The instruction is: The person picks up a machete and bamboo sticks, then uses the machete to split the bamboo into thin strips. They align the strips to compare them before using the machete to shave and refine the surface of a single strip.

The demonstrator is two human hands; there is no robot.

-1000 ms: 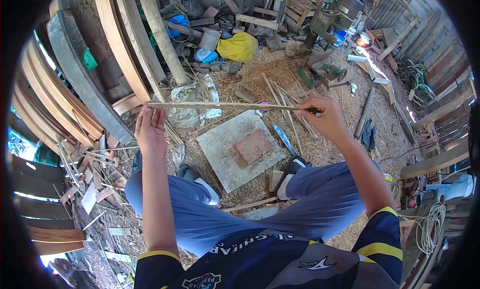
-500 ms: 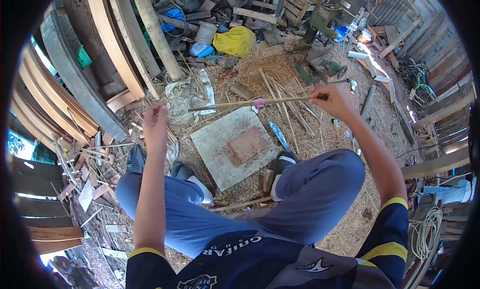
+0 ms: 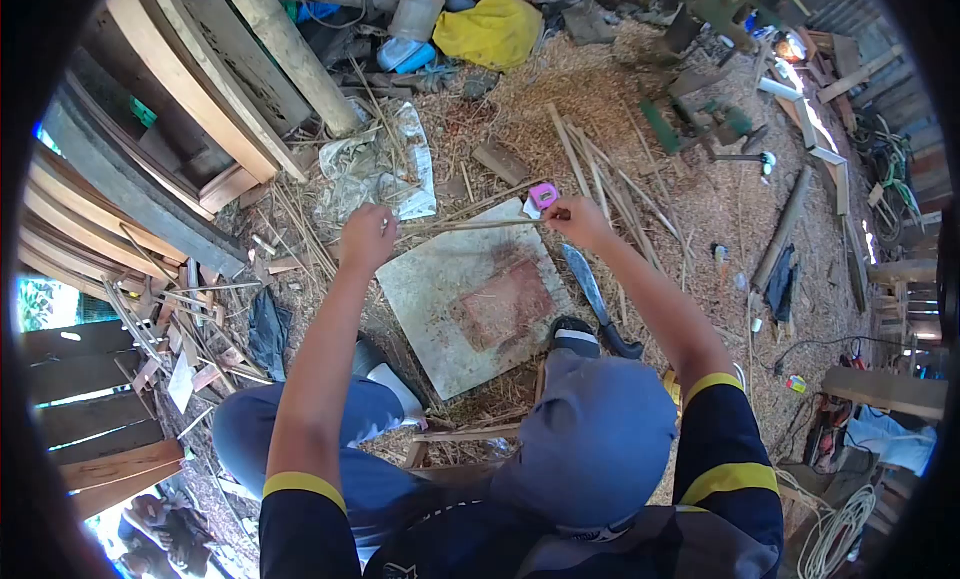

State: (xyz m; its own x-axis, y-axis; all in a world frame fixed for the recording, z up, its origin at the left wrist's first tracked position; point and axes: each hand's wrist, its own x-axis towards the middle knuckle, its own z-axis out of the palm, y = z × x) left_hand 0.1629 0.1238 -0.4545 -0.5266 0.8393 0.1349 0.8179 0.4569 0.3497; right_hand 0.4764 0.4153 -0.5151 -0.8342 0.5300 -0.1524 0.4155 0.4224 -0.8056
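Ground point(image 3: 695, 244) first, strewn with shavings and splinters, running wide beneath everything. Long planks point(image 3: 180, 76) lean at the far left, and a round pole point(image 3: 290, 59) slants right alongside them. Down at the near side, two legs in blue-grey trousers point(image 3: 600, 429) come in, one knee raised well up, a dark shoe point(image 3: 575, 337) planted just by the slab's right corner.

And the pale slab point(image 3: 425, 299) itself, lying flat on the ground, its corners turned toward far, left, near and right! Beyond it, a yellow cloth point(image 3: 488, 31) sits bunched up; closer in, a crumpled plastic sheet point(image 3: 375, 169) is spread past the slab's far-left edge. On the slab, toward the right corner, lies a flat reddish block point(image 3: 507, 301). Along the far-right edge, just off the slab, there's a machete point(image 3: 588, 284), blade pointing away, dark handle near the shoe.

Now the hands, both raised! The right hand point(image 3: 578, 222) hovers by the slab's far corner, fingertips closed together, clamped on one end of a thin stick point(image 3: 470, 225). That stick runs nearly level, side to side, across the slab's far part. Over beyond the left corner, the left hand point(image 3: 368, 237) has its fingers curled together at the stick's other end; whether they grip it, I cannot tell. And smallest, a pink tape measure point(image 3: 543, 196), just beyond the far corner, right beside the right hand.
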